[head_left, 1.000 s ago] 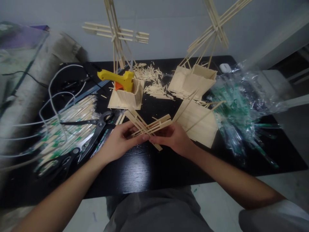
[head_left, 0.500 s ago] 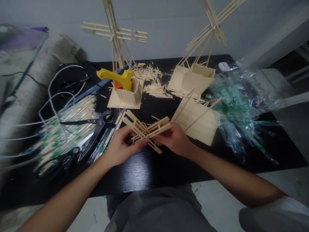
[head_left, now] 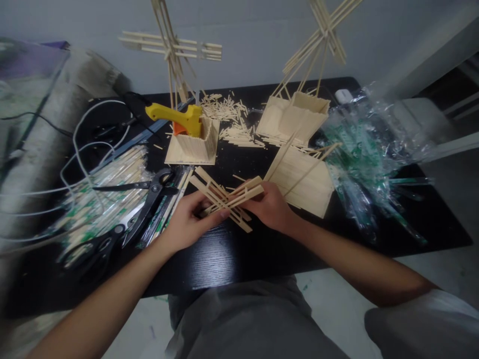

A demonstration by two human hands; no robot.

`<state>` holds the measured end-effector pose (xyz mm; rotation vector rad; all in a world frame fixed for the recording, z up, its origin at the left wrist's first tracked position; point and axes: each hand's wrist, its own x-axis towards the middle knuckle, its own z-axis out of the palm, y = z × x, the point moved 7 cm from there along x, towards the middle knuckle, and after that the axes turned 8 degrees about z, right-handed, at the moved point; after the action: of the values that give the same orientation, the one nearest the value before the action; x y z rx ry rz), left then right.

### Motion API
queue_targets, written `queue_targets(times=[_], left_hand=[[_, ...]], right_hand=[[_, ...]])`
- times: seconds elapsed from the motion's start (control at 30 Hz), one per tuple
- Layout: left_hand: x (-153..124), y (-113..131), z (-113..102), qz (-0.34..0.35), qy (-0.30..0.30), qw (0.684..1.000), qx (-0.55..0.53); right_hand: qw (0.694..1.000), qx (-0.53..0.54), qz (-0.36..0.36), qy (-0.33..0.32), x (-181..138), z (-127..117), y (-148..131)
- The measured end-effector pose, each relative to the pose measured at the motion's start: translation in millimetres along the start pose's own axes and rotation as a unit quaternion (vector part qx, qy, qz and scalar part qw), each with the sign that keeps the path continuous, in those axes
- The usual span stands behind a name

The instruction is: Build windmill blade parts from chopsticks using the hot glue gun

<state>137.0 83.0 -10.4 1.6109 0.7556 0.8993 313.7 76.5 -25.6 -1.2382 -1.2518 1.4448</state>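
- Head view, taking the crossed stick frame (head_left: 225, 203) as the clock's centre: it is held in an X above the near middle of the black bench (head_left: 213, 254).
- The left hand (head_left: 189, 219) grips it from nine o'clock, thumb laid near the crossing.
- The right hand (head_left: 272, 207) grips its arm at three o'clock, the far fingers partly hidden.
- At eleven, a yellow glue gun (head_left: 177, 115) sits at the open top of a stick-built box (head_left: 198, 148), a cross-bladed stick windmill (head_left: 170, 49) rising behind.
- At twelve, cut stick pieces (head_left: 224, 107) lie scattered.
- Between one and two stands a second windmill (head_left: 326, 33).
- Near three lies a flat stick panel (head_left: 312, 184); beyond, towards two, crumpled plastic wrappers (head_left: 359, 134).
- At nine lie wrapped chopsticks (head_left: 112, 177) and black cutters (head_left: 155, 187); towards eight, black-handled scissors (head_left: 119, 229).
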Motion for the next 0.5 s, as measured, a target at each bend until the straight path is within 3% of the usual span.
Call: queue_targets(times=[0.17,0.5], left_hand=[[6,-1,3,-0.041,0.022,0.994,-0.094],[6,-19,2,-0.092,0.020,0.984,-0.153]], right_hand=[[0.999,0.041,0.010,-0.015,4,4,6],[0.987,0.109,0.088,-0.083,1,11,4]])
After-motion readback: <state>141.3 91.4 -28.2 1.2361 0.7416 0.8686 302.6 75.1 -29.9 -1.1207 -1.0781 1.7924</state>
